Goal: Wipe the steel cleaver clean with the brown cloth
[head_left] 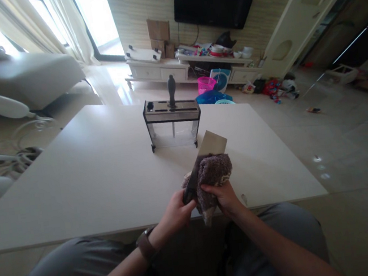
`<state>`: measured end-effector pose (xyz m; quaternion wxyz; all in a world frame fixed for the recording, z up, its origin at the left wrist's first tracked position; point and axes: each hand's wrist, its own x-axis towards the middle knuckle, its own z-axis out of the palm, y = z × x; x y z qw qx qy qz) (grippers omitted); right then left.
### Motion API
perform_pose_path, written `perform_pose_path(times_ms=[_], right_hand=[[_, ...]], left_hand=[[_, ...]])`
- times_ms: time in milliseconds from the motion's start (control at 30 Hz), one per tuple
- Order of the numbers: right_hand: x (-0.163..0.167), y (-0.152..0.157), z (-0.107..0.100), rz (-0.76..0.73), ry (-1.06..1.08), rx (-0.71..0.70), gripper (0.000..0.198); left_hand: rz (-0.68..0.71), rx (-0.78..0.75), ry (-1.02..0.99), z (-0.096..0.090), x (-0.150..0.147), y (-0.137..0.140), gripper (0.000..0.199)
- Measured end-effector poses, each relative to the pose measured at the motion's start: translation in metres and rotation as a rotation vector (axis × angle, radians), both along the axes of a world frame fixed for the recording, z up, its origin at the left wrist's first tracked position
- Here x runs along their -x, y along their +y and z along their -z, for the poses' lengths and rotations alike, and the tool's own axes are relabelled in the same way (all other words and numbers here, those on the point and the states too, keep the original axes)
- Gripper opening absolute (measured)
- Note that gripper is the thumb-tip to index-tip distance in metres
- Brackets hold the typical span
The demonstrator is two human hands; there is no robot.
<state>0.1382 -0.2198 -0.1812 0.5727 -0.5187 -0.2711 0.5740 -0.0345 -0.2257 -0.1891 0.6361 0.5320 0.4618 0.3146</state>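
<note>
From the head camera, a cleaver (210, 146) is held over the near edge of a white table (74, 179). Its long axis runs from the dark handle, low and near the person, up and away to the right, so the broad blade points toward the far right of the table. The left hand (176, 211) has its fingers curled tight around the handle. The right hand (223, 196) grips a brown towel (214, 174) bunched against the lower part of the blade, fingers closed into the cloth.

Just beyond the blade tip stands a clear knife rack (172, 123) with a slotted top; one knife with a black handle (171, 90) stands upright in a slot, its thin blade showing through the clear wall. The rack is near the cleaver but apart from it. Nothing lies between them.

A watch (146, 244) is on the left wrist.
</note>
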Motion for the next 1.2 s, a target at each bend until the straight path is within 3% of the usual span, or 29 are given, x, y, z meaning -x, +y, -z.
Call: perform_pose_path(times_ms=[267,533,667,867,1200], right_hand=[[-0.008,0.001,-0.006,-0.016,-0.175,-0.018,0.053],[-0.027,0.008,-0.012,0.022,-0.364,-0.106,0.066],[-0.033,0.012,-0.009,0.057,-0.243,-0.102,0.059],[-0.015,0.007,-0.011,0.046,0.053,-0.047,0.052],[-0.007,0.004,-0.008,0.101,0.064,0.014,0.05]], left_hand=[[0.013,0.015,0.072,-0.004,0.009,0.008,0.021],[0.068,-0.148,0.169,-0.032,0.038,0.03,0.024],[0.061,-0.086,0.13,-0.034,0.04,0.028,0.029],[0.03,-0.004,0.068,-0.016,0.014,0.009,0.026],[0.066,-0.047,0.117,-0.009,0.009,0.007,0.019]])
